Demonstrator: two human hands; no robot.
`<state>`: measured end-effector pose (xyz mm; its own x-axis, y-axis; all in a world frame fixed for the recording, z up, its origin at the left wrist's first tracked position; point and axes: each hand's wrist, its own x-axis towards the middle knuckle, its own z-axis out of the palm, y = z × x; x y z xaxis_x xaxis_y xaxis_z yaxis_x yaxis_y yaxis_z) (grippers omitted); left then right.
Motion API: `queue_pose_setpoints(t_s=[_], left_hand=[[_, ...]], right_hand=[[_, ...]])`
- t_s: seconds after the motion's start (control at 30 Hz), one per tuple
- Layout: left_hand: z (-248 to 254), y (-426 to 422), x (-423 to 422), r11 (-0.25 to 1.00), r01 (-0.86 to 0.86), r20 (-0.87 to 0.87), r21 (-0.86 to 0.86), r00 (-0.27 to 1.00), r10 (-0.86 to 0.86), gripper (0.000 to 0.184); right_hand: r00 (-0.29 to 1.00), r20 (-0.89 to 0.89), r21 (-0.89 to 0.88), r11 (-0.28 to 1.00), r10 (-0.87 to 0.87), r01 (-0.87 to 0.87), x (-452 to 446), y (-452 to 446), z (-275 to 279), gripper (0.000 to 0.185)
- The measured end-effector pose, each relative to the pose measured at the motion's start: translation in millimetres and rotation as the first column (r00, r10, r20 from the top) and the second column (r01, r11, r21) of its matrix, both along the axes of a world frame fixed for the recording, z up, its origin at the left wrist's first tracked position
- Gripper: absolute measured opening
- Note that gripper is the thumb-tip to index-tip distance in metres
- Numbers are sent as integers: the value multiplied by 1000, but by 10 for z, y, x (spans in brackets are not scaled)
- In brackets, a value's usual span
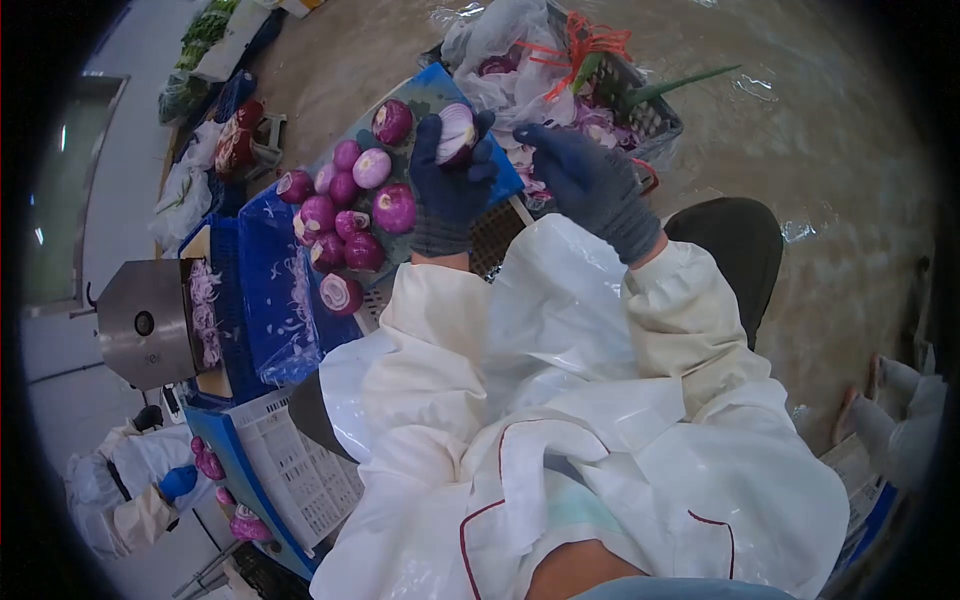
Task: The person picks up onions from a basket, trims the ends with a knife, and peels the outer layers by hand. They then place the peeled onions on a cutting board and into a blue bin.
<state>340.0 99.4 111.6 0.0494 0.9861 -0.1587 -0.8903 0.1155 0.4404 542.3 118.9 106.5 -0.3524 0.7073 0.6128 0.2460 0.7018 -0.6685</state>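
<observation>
My left hand (447, 195), in a dark blue-grey glove, is closed around a red onion (457, 133) whose pale, streaked side faces up. To its right, over the edge of the basket, my gloved right hand (592, 185) has its forefinger stretched toward the onion. No object shows in that hand, though its lower fingers are partly hidden. Several whole red onions (393, 207) lie left of my left hand on a blue board (505, 180), some shiny and peeled.
Beyond my hands stands a basket (668, 150) with onion skins, a plastic bag (497, 40), red ties and a green stalk. On the left are a blue crate (262, 230) with onion shreds and a metal machine (148, 323). A white perforated crate (290, 465) sits lower left. The floor looks wet.
</observation>
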Motion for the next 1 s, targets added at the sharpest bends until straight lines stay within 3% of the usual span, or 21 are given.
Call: queue_pose_setpoints(t_s=[0.03, 0.13, 0.23, 0.33, 0.43, 0.53, 0.63, 0.73, 0.83, 0.93, 1.0], left_hand=[[18, 2, 7, 1000, 2, 11, -30, 1000, -2, 48], [40, 9, 60, 991, -75, 14, -107, 997, 77, 47], [-24, 22, 12, 997, -33, 9, -74, 999, 34, 46], [-14, 30, 18, 989, -16, 52, -150, 998, 24, 44], [11, 1, 137, 983, -84, -72, -166, 995, 73, 42], [39, -13, 254, 979, -47, -103, -198, 994, 27, 43], [84, 32, 304, 965, -89, -206, -248, 978, 37, 43], [96, 83, 226, 987, 52, -61, -150, 996, -61, 43], [222, 136, 292, 989, -32, -93, -145, 995, 19, 42], [228, 185, 294, 995, 74, -70, -66, 994, -79, 41], [239, 198, 319, 993, 102, -77, -59, 991, -107, 41]], right_hand=[[997, 62, 128, 991, -42, 34, -12, -22, 9, 32], [965, 258, 103, 995, -36, 10, -5, -77, 46, 47], [950, 301, 172, 985, -83, 32, -25, -78, 19, 47], [918, 364, 201, 975, -160, 91, -38, -102, 27, 48], [882, 419, 193, 971, -214, 144, -85, -107, 2, 48], [888, 383, 224, 958, -256, 179, -96, -45, -101, 47], [933, 315, 126, 982, -173, 140, -41, -71, -86, 34], [1000, 1, -280, 960, -29, 28, -20, -89, -66, 26], [968, -212, -630, 738, 136, -242, 159, -43, 168, 19], [881, -456, -732, 508, 129, -453, 198, -14, 138, 28], [864, -486, -747, 449, 134, -490, 208, 0, 144, 30]])
